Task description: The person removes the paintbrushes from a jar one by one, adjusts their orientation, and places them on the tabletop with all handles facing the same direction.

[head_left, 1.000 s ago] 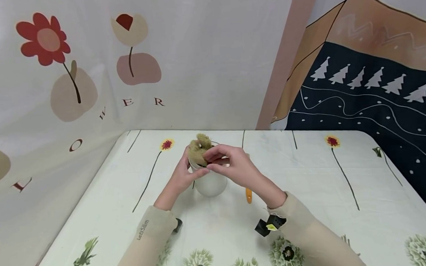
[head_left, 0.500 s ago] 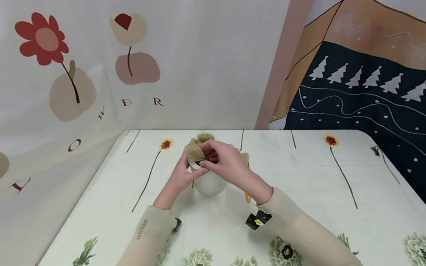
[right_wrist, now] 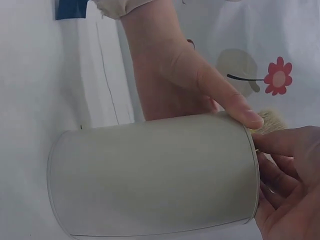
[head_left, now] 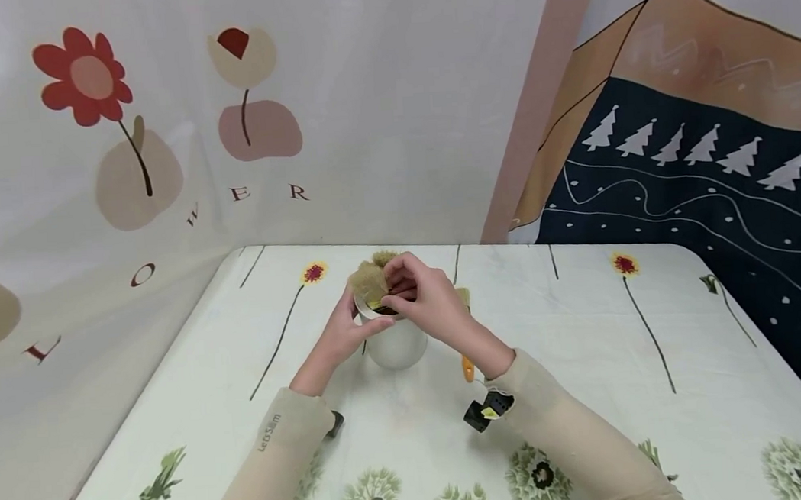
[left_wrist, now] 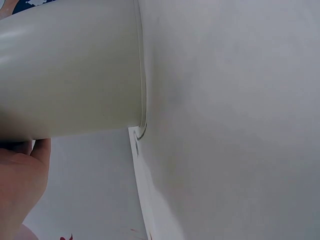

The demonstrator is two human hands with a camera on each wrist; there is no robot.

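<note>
A white cylindrical container (head_left: 397,348) stands upright on the tabletop (head_left: 549,317), ahead of the person, with tan bristle heads (head_left: 368,280) showing above its rim on the far left side. The left arm reaches in from the near left, slanting far and to the right; its left grip (head_left: 342,328) curves partway round the container's left side, fingers behind, with the thumb stretched rightward across the near rim. It has hold of the container, spread about as wide as that wall demands. The right arm angles in from the near right toward the far left, and its right grip (head_left: 422,291) arches over the mouth, fingers bent, thumb and fingertips pointing left and down beside the bristles. The fingertips are partly hidden, so whether they pinch anything cannot be told. A brush with an orange handle (head_left: 468,368) lies right of the container, bristles at the far end, its middle covered by the right grip. Beige sleeves (head_left: 556,424) reach to both wrists.
</note>
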